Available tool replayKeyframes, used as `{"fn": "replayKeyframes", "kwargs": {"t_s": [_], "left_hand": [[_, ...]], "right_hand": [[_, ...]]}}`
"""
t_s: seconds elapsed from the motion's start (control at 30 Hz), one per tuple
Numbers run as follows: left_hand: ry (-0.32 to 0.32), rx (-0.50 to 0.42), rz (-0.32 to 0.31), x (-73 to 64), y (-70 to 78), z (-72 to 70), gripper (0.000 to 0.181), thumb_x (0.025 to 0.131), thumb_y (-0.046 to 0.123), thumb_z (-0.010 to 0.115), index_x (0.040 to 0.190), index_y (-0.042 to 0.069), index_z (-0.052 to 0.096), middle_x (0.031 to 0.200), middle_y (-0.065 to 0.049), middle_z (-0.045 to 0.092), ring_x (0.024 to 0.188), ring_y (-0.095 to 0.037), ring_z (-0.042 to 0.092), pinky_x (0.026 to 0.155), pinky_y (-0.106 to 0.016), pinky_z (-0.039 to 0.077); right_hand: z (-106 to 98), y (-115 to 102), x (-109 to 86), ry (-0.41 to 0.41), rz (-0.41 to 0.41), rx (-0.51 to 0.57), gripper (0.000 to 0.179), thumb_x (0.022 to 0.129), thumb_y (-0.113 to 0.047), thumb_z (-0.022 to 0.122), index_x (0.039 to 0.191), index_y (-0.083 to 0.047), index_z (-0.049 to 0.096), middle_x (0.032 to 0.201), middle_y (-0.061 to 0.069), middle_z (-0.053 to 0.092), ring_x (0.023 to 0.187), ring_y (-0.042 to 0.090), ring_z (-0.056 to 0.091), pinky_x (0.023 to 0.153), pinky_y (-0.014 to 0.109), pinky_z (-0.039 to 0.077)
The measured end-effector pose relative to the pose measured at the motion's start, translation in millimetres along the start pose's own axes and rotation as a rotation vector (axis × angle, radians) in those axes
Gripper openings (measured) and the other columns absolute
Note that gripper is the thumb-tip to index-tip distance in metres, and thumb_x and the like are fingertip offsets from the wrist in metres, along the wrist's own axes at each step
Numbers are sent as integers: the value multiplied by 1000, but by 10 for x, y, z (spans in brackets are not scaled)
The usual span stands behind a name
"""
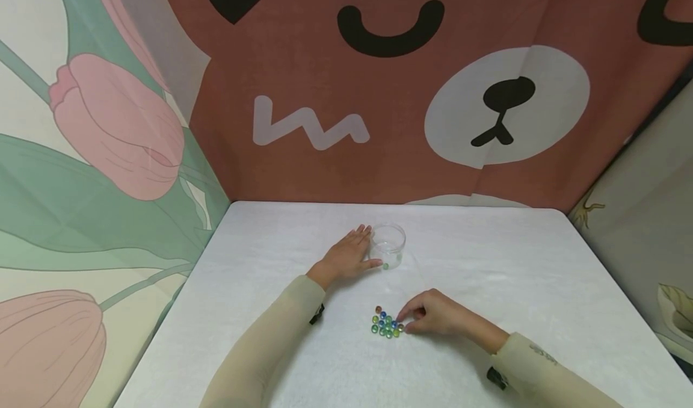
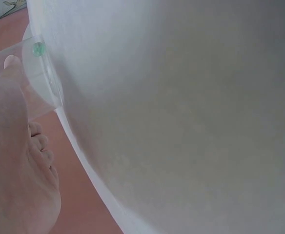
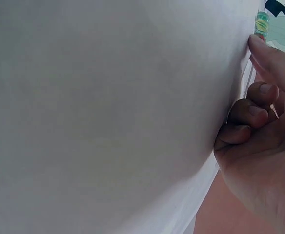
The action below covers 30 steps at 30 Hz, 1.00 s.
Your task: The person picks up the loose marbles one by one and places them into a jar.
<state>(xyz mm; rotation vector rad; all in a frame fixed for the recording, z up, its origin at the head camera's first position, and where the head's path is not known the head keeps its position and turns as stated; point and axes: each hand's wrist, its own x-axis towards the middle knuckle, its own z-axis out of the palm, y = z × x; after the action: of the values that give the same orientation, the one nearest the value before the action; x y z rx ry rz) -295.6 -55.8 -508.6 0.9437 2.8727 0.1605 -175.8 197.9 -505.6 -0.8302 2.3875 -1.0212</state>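
A clear round cup (image 1: 388, 239) stands near the back middle of the table, with a green marble (image 1: 385, 266) showing low at its front. My left hand (image 1: 349, 254) rests against its left side, fingers extended and thumb lying along the front wall. In the left wrist view the thumb (image 2: 11, 61) touches the clear wall, close to a green marble (image 2: 38, 48). Nearer me lies a cluster of glass marbles (image 1: 388, 321) in green, blue, yellow and amber. At the cluster's right edge my right hand (image 1: 433, 312) pinches an amber marble (image 1: 401, 327) between thumb and index finger, the other fingers curled.
A white cloth covers the table (image 1: 514, 263). A brown bear-print curtain (image 1: 303, 173) hangs behind the far edge, and a tulip-print curtain (image 1: 119, 131) hangs along the left side.
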Motion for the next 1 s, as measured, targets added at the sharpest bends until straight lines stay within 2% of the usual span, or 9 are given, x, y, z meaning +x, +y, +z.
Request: {"fn": "replayKeyframes", "kwargs": {"t_s": [0.27,0.7,1.0], "left_hand": [[0,-6,-1,5,-7,9,92,101,69,35,162,4,16,170,-9,11,157,-22,4,128,-32,5],[-2,18,-3,12,11,-28,91,101,69,33,162,4,16,170,-8,11,157,-22,4,128,-32,4],[-17,25,-14,7,12,-25,92,100,70,32,162,5,15,170,-8,10,157,-21,3,128,-32,4]], "right_hand": [[22,-45,4,-19,-18,-33,24,82,-28,86,103,-21,76,62,-14,49,55,-2,39,52,16,36],[38,-64,22,18,-26,-28,13,85,-20,83,96,-21,76,63,-12,51,55,-1,42,52,17,38],[23,-29,14,19,-26,-15,10,87,-18,80,96,-22,78,60,-15,48,54,-2,40,51,16,37]]}}
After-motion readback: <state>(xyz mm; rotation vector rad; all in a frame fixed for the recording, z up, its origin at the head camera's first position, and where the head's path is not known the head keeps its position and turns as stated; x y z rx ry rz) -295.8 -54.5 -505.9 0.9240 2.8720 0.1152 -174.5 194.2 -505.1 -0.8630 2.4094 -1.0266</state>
